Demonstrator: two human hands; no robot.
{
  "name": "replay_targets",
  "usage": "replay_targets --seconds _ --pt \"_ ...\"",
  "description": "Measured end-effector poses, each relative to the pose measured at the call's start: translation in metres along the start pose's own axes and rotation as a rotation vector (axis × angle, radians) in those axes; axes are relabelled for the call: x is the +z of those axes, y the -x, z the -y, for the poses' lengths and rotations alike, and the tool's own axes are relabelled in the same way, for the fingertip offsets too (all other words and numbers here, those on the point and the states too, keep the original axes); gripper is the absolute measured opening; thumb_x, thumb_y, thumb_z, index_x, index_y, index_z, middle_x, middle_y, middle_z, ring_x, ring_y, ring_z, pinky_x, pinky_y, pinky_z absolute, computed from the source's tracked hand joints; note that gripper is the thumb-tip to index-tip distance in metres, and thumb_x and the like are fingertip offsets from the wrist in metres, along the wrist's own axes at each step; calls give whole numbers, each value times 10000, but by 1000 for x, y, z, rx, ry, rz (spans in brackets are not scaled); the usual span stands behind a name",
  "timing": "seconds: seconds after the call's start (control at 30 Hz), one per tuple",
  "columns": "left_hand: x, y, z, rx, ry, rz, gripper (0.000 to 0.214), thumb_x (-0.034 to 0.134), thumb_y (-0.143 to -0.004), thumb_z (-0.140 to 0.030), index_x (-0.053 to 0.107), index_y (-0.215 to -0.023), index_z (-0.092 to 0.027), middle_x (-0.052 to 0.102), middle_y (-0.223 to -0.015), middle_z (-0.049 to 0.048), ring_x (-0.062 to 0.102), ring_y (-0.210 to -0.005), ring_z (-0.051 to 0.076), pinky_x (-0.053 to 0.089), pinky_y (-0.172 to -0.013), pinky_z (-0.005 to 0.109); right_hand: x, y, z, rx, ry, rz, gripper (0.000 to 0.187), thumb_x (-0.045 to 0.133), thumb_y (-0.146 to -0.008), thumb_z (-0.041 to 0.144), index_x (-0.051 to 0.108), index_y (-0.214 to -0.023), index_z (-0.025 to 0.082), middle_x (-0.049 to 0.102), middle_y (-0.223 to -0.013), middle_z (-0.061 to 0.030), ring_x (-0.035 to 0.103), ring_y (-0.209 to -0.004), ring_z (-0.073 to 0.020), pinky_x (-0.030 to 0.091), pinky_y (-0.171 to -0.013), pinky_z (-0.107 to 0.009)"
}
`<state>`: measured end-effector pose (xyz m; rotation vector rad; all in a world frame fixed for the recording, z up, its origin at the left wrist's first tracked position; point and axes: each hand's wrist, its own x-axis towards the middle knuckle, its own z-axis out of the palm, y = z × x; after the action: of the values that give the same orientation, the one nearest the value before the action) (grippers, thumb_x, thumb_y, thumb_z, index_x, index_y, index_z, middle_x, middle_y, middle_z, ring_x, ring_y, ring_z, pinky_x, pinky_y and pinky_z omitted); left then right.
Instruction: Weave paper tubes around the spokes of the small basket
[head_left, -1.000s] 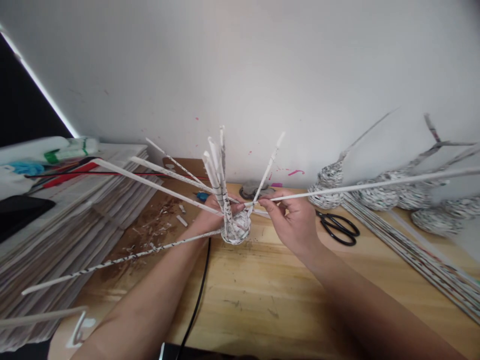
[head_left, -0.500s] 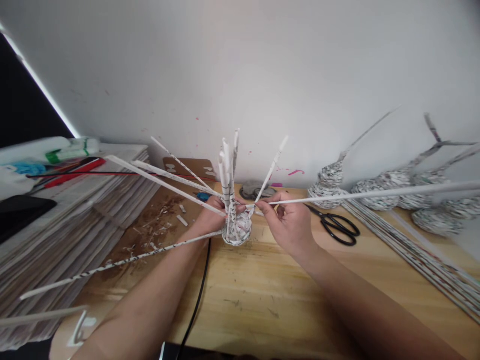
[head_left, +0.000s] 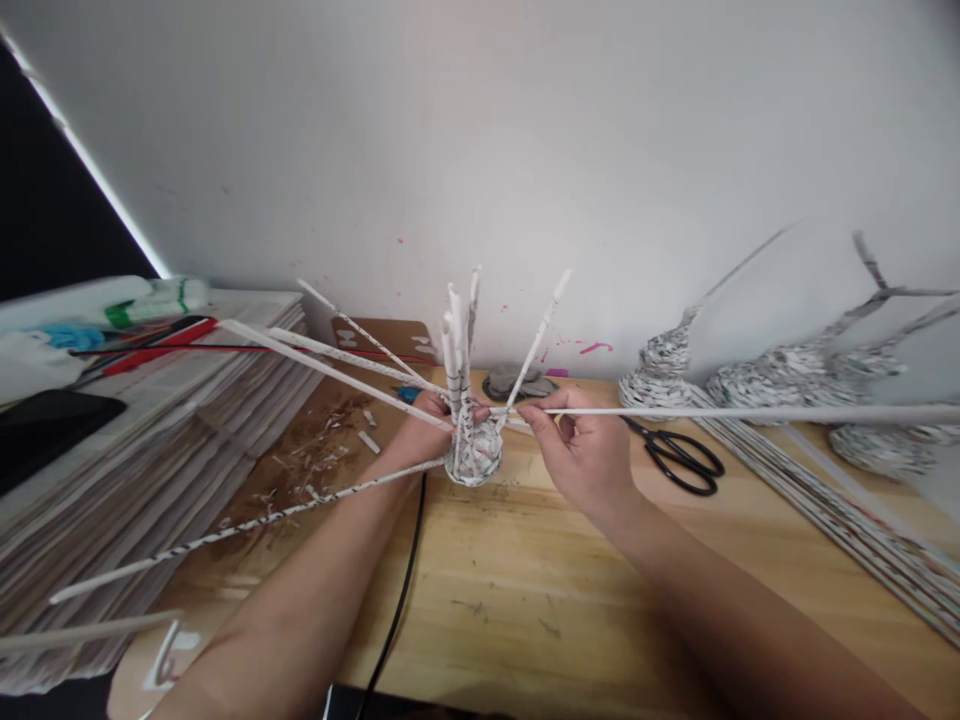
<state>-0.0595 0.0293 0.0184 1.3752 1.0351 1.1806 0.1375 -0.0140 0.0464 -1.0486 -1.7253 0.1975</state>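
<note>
A small woven piece of rolled newspaper tubes is held just above the wooden table, with several long tubes fanning up and out to the left. My left hand is wrapped round its far left side, fingers closed on it. My right hand pinches one long white paper tube that runs out to the right edge of view, its near end meeting the woven piece.
Black scissors lie just right of my right hand. Several finished woven pieces and a bundle of paper tubes lie at the right. Stacked newspapers fill the left. A black cable runs toward me. Paper scraps litter the table.
The long tube in my right hand has swung lower, from slanting upward to nearly level. The upright tubes have drawn closer together, and my hands stayed at the woven piece.
</note>
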Motion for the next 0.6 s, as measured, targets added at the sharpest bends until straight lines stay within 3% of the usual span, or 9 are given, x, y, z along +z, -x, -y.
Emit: replay_targets --seconds 0.6 --pt "-8 -4 7 15 29 -42 335 892 -553 -423 739 -697 -162 694 -654 48 586 -578 142 452 -529 247 -17 -7 11 -80 75 -57 125 661 -885 255 635 -777 198 628 -667 19 531 -567 -117 381 -556 -261"
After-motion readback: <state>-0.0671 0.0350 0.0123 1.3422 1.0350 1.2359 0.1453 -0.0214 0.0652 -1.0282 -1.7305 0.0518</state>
